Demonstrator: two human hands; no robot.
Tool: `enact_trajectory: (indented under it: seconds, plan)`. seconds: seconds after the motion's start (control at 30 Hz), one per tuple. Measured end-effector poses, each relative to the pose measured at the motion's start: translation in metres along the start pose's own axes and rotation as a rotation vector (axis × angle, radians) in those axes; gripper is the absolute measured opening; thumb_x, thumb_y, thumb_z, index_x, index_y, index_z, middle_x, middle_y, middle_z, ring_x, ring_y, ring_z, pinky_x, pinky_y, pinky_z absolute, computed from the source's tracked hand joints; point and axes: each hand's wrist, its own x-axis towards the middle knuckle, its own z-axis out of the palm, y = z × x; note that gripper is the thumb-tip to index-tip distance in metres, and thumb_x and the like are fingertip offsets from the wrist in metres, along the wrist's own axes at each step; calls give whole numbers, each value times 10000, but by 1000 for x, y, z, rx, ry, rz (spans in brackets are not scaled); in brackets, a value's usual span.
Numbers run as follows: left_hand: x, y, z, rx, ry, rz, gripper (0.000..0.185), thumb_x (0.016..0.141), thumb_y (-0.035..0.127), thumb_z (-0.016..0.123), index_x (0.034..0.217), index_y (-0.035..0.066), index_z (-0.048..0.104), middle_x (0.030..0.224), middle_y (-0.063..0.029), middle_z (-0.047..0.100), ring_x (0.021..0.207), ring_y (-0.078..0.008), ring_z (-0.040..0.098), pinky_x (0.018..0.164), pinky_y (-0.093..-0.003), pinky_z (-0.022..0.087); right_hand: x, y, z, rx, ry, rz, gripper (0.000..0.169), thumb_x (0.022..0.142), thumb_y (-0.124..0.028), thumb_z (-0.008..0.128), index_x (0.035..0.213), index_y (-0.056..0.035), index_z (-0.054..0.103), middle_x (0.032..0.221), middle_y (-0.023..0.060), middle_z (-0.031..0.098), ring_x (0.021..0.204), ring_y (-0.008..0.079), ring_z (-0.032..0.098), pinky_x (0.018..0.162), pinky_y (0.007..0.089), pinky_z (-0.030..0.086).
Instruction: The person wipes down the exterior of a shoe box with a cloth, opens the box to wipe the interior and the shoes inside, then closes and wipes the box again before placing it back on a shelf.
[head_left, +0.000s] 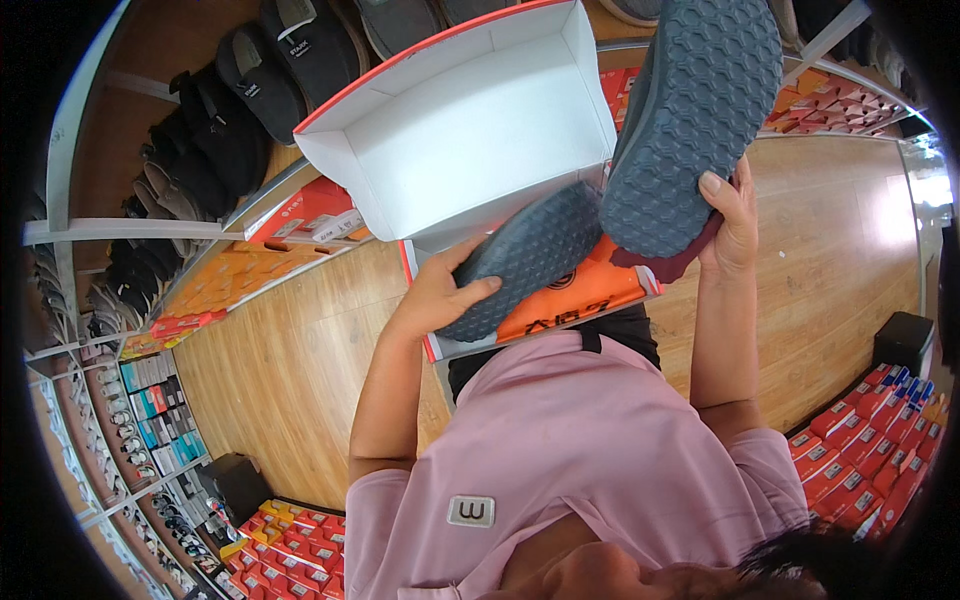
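Observation:
An open shoebox with a white inside (480, 120) and a red rim lies before me, its lid raised. Orange wrapping with dark printing (577, 289) is in its lower part. My left hand (450, 289) grips one shoe (536, 247) by its end, low over the box, its dark blue-grey textured sole facing up. My right hand (727, 217) holds the other shoe (690, 127) higher, at the box's right side, its sole turned towards me. A dark red cloth or piece of material (664, 262) shows between the right hand and that shoe. The uppers are mostly hidden.
Dark shoes (259, 75) line the shelf at upper left, above red and orange shoeboxes (217, 277). More red boxes are stacked at lower left (292, 551) and lower right (862, 442). Black stools or boxes (904, 341) stand on the wooden floor (825, 225).

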Motion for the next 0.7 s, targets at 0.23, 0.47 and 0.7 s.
enact_trajectory:
  seconds: [0.23, 0.47, 0.7]
  plan:
    - [-11, -14, -24, -475, 5, -9, 682, 936, 375, 714, 1446, -65, 610, 1310, -142, 724, 1194, -209, 673, 1037, -330, 508, 2, 2, -2, 10, -16, -18, 708, 852, -126, 726, 1496, 45, 485, 1372, 176, 648, 1242, 270, 664, 1100, 398, 517]
    - [-9, -25, -27, -642, 108, -46, 664, 945, 427, 672, 1373, -79, 640, 1255, -164, 738, 1117, -222, 714, 973, -331, 550, 0, -1, 2, 34, -13, 1, 764, 836, -106, 733, 1528, 55, 452, 1397, 182, 630, 1271, 278, 639, 1134, 399, 474]
    - [-6, -9, -21, -514, 141, -10, 612, 951, 328, 693, 1394, -92, 643, 1273, -157, 737, 1120, -197, 700, 991, -321, 538, 0, -2, -1, 26, -18, -20, 739, 856, -138, 730, 1520, 42, 460, 1405, 162, 625, 1271, 278, 643, 1123, 400, 492]
